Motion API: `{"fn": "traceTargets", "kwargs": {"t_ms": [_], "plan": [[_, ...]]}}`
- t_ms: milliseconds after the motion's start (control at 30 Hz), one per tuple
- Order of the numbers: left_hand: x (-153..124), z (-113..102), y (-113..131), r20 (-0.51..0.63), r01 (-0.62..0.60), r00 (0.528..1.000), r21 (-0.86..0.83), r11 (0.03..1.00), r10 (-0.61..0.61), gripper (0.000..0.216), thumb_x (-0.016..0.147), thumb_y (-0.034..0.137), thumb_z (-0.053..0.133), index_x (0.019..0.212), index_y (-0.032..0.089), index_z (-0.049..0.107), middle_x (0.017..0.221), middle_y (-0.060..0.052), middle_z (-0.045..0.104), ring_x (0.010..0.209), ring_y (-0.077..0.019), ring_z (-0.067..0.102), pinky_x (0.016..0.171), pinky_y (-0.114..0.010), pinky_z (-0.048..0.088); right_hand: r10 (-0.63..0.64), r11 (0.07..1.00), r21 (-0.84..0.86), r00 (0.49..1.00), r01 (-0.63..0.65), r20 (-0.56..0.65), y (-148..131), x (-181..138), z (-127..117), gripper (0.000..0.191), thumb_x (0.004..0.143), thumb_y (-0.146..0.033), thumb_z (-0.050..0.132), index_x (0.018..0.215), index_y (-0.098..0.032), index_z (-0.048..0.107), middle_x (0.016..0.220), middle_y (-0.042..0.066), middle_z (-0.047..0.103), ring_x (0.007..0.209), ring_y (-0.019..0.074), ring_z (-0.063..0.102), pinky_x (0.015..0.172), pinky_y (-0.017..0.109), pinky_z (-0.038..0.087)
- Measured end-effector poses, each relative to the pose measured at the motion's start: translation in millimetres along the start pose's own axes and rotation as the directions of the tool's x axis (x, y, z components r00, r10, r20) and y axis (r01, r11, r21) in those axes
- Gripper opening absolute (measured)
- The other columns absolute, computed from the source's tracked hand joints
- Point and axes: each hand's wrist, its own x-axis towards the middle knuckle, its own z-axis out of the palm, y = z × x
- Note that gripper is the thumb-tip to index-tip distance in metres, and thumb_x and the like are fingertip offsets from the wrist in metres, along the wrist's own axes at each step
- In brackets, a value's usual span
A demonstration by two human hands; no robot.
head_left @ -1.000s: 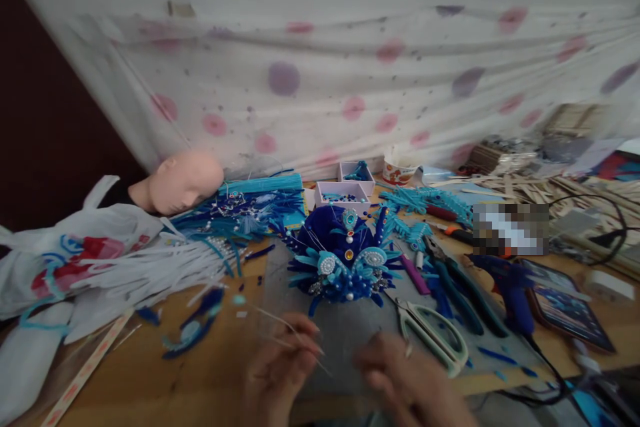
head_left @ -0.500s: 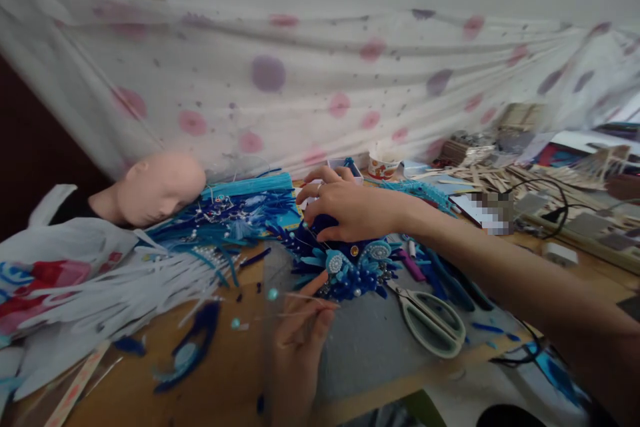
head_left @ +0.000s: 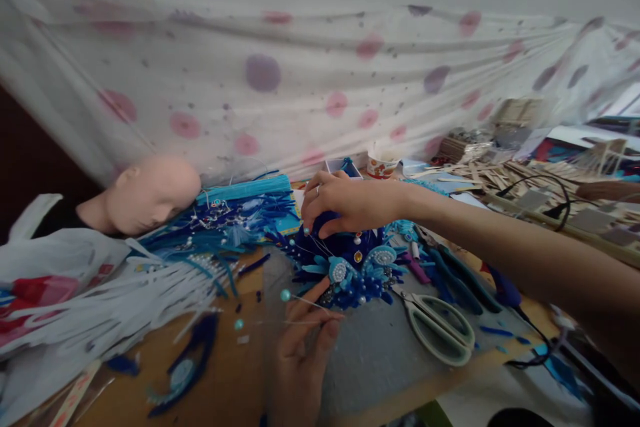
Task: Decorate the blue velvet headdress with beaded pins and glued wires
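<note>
Blue beaded velvet headdress (head_left: pixel 350 267) sits on a grey felt mat (head_left: pixel 370 353) midway along the desk's near edge. The right hand (head_left: pixel 345 203) curls closed over its dark crown. The left hand (head_left: pixel 300 353), nearer the edge, pinches a thin wire pin with a turquoise bead tip (head_left: pixel 307 303). Pale green scissors (head_left: pixel 440 327) lie just right of the headdress.

Craft workshop: scissors (head_left: pixel 440 328), cluttered worktable (head_left: pixel 225 373)

The right hand (head_left: pixel 350 203) wears a thin pale ring (head_left: pixel 317 191) on one finger, and its forearm (head_left: pixel 500 257) is bare as far as it shows. The left hand (head_left: pixel 300 347) and wrist (head_left: pixel 293 407) are bare too
</note>
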Motion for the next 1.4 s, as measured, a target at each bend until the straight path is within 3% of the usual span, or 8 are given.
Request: {"fn": "traceTargets", "kwargs": {"t_ms": [200,433,533,667,833,1133,1267,1400], "plan": [[-1.7,-2.4,1.3,-0.001,0.026,1.0,0.002,1.0,-0.026,0.019,0.088,0.043,0.073,0.08,0.028,0.081,0.133,-0.009,0.073,0.117,-0.0299,0.069,0.098,-0.044,0.058,0.022,1.0,0.009,0.998,-0.023,0.061,-10.2,7.3,-1.3,0.021,0.089,-0.011,0.074,0.106,-0.022,0.08,0.109,0.003,0.079,0.122,0.0284,0.056,0.102,0.049,0.036],[-5.1,-4.8,-4.3,0.042,0.043,0.998,-0.021,0.999,-0.042,0.015,0.088,0.04,0.073,0.082,0.03,0.081,0.138,-0.006,0.069,0.121,-0.0288,0.068,0.097,-0.041,0.058,0.153,0.988,0.001,0.986,-0.153,0.063,-14.6,2.3,-4.8,0.018,0.083,-0.006,0.072,0.095,-0.018,0.079,0.094,0.001,0.079,0.105,0.0234,0.063,0.098,0.045,0.034],[-5.4,-5.2,-6.6,0.05,0.043,0.998,-0.023,0.999,-0.042,0.013,0.088,0.04,0.073,0.084,0.031,0.082,0.139,-0.005,0.069,0.122,-0.0281,0.067,0.099,-0.041,0.057,0.128,0.991,0.024,0.991,-0.129,0.04,-8.9,-3.5,-5.3,0.016,0.084,-0.008,0.07,0.091,-0.018,0.08,0.091,0.001,0.079,0.099,0.0215,0.064,0.091,0.039,0.034],[-6.8,-5.3,-6.6,0.022,0.06,0.998,-0.023,0.998,-0.059,0.015,0.087,0.042,0.074,0.082,0.03,0.082,0.138,-0.006,0.07,0.121,-0.0276,0.068,0.1,-0.039,0.057,0.053,0.994,0.09,0.992,-0.064,0.115,-6.2,-9.3,-8.4,0.021,0.087,-0.012,0.069,0.104,-0.021,0.078,0.097,0.0,0.079,0.104,0.0231,0.064,0.091,0.04,0.029],[-7.3,-3.4,-4.0,0.007,0.06,0.998,-0.033,0.998,-0.06,0.016,0.086,0.043,0.075,0.082,0.028,0.082,0.138,-0.007,0.07,0.118,-0.0281,0.07,0.092,-0.036,0.06,0.116,0.991,0.05,0.987,-0.122,0.113,-13.9,-7.9,-9.0,0.011,0.091,-0.023,0.073,0.1,-0.018,0.077,0.101,0.003,0.08,0.097,0.0214,0.066,0.091,0.041,0.028],[-6.9,-2.2,-7.7,-0.029,0.046,0.998,-0.022,0.999,-0.047,0.019,0.083,0.045,0.078,0.079,0.026,0.082,0.136,-0.011,0.07,0.11,-0.0315,0.073,0.085,-0.041,0.062,0.103,0.993,0.061,0.994,-0.106,0.046,-6.8,1.4,7.8,0.02,0.089,-0.013,0.07,0.107,-0.019,0.077,0.098,0.003,0.08,0.096,0.0219,0.068,0.089,0.041,0.031],[-7.1,-0.2,-7.0,-0.047,0.05,0.998,-0.024,0.998,-0.051,0.022,0.081,0.046,0.079,0.078,0.025,0.081,0.135,-0.012,0.071,0.102,-0.0299,0.075,0.079,-0.039,0.062,0.089,0.986,0.131,0.992,-0.101,0.089,-3.8,2.6,8.1,0.029,0.086,-0.012,0.069,0.112,-0.023,0.076,0.096,0.0,0.08,0.098,0.0216,0.069,0.092,0.043,0.03],[-8.6,6.4,0.1,-0.108,0.092,0.989,-0.055,0.994,-0.098,0.027,0.079,0.052,0.08,0.075,0.025,0.08,0.135,-0.01,0.071,0.102,-0.027,0.074,0.083,-0.036,0.059,0.099,0.981,0.155,0.986,-0.119,0.131,-2.7,4.0,6.5,0.029,0.085,-0.015,0.073,0.112,-0.023,0.075,0.095,-0.001,0.08,0.096,0.0201,0.07,0.089,0.039,0.032]]}}
